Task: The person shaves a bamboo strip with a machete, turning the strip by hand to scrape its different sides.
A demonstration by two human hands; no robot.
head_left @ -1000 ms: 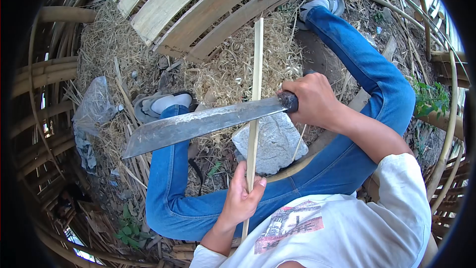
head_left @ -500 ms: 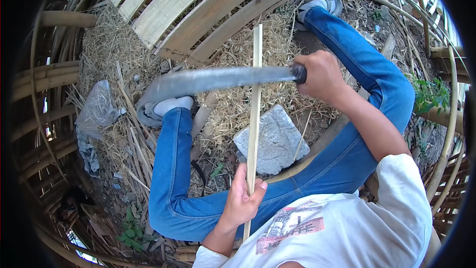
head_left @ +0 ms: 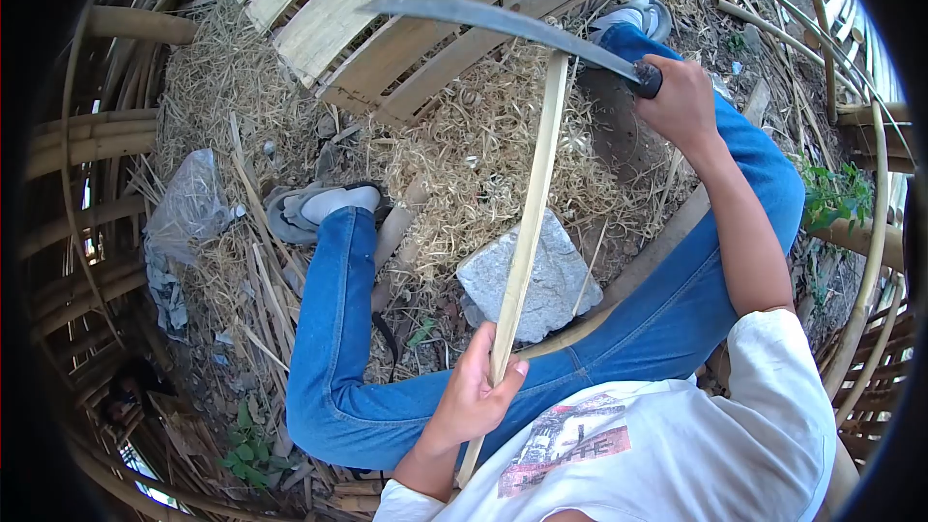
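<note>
While the left hand (head_left: 476, 396) grips the lower part of a pale wooden strip (head_left: 537, 188), its thumb and fingers clamped on the wood, the right hand (head_left: 680, 104) has its fingers wrapped tightly around the dark handle of a large knife (head_left: 483, 15). Strip: slanted between the legs, near end beside the shirt (head_left: 667, 445), far end just beside the blade; contact between blade and strip cannot be determined. Blade: extends leftward from the right hand, its tip in front of a slatted wooden panel (head_left: 420, 56). Rough stone block (head_left: 565, 275): on the ground between the legs, the strip crossing in front of it; cannot tell whether they touch. Ground beyond the block: covered with curled shavings (head_left: 464, 140). Clear plastic bag (head_left: 188, 208): left side, well apart from both hands. Jeans (head_left: 338, 329): both knees bent outward around the block.
</note>
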